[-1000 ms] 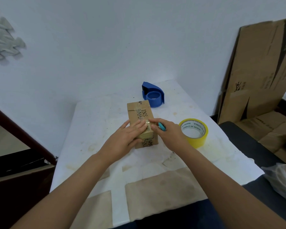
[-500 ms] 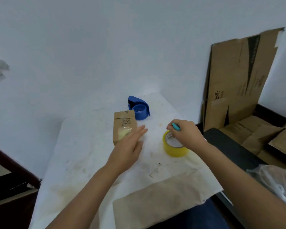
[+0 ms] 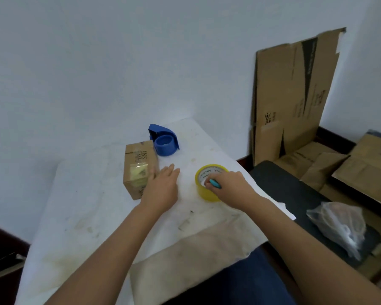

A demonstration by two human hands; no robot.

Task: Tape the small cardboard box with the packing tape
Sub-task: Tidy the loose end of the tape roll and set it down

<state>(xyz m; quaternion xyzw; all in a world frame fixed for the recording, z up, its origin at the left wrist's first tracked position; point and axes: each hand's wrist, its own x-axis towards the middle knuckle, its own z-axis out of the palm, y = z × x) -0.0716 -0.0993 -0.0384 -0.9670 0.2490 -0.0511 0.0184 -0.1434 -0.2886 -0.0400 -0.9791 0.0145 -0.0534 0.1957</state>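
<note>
The small cardboard box (image 3: pixel 139 170) lies on the white table (image 3: pixel 84 208), with a strip of yellowish tape (image 3: pixel 138 175) over its near end. My left hand (image 3: pixel 162 190) hovers flat just right of the box, fingers apart, holding nothing. The yellow roll of packing tape (image 3: pixel 207 183) stands to the right. My right hand (image 3: pixel 229 186) rests on the roll's top edge while gripping a small teal tool (image 3: pixel 215 184), whose tip points into the roll's core.
A blue tape dispenser (image 3: pixel 164 140) sits behind the box. Flattened cardboard (image 3: pixel 293 95) leans on the wall at right, above more boxes. A black surface (image 3: pixel 295 194) beside the table holds a plastic bag (image 3: pixel 339 225). Brown paper (image 3: pixel 185 260) covers the near table edge.
Both hands have left the box. My right hand moved right onto the yellow tape roll with the teal tool; my left hand drew back beside the box. The view swung right.
</note>
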